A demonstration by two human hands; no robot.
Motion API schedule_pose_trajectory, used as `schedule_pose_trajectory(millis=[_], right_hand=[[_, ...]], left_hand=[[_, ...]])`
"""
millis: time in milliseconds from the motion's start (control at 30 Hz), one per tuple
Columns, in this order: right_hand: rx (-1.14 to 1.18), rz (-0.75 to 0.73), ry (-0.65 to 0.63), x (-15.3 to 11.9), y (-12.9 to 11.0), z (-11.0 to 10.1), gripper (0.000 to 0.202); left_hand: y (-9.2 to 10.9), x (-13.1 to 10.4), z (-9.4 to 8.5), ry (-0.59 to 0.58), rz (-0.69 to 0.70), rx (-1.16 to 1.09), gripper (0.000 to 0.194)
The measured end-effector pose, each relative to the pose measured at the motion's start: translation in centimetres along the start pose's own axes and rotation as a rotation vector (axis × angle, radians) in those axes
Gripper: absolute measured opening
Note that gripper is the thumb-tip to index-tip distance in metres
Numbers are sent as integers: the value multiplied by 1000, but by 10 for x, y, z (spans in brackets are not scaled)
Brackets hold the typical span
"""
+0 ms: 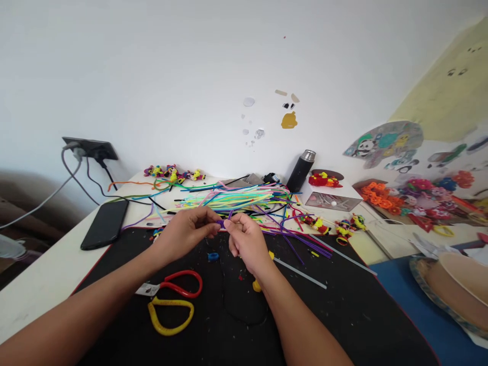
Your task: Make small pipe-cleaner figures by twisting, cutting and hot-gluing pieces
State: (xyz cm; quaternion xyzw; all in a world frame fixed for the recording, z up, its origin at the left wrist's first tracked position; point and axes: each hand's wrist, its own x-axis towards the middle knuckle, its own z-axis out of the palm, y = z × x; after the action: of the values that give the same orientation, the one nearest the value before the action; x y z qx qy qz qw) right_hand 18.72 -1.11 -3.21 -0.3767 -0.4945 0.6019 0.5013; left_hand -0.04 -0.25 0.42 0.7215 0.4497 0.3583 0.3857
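Note:
Both hands meet over the back part of a black mat (328,310). Between their fingertips is a purple pipe cleaner (220,222), its end bunched into a small coil. My left hand (186,229) pinches it from the left, thumb and fingers pressed together. From the right, my right hand (247,239) pinches the same piece, other fingers curled in. Below the hands lies a small blue coiled ring (213,257). Scissors with one red and one yellow handle (171,305) rest near my left forearm. A yellow piece (256,286) shows beside my right forearm.
A heap of coloured pipe cleaners (232,197) spreads behind the hands. Finished small figures (343,231) lie right, more (173,174) at back left. A phone (104,224), a black flask (301,171), a white box (331,198) and glue sticks (301,273) stand or lie around.

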Motion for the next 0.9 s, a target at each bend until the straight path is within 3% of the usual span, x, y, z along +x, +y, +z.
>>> schedule_pose_trajectory(millis=[133,333,633,800,900], right_hand=[[20,-28,26,-1,4,5,36],[14,-34,18,-3,4,8,38],[6,-2,-36,-2,4,5,44],[-34,-6,0,-2,8,6,47],[-46,-8,28,-1,10,6,47]], left_hand=[[0,1,1,-84,-54,-147,29],[4,-1,1,-59,-91,-184,28],[1,-1,-4,-70,-67,-119,24],[0,0,-10,-86,-71,-50,21],[-3,2,-8,-83,-108,-123,25]])
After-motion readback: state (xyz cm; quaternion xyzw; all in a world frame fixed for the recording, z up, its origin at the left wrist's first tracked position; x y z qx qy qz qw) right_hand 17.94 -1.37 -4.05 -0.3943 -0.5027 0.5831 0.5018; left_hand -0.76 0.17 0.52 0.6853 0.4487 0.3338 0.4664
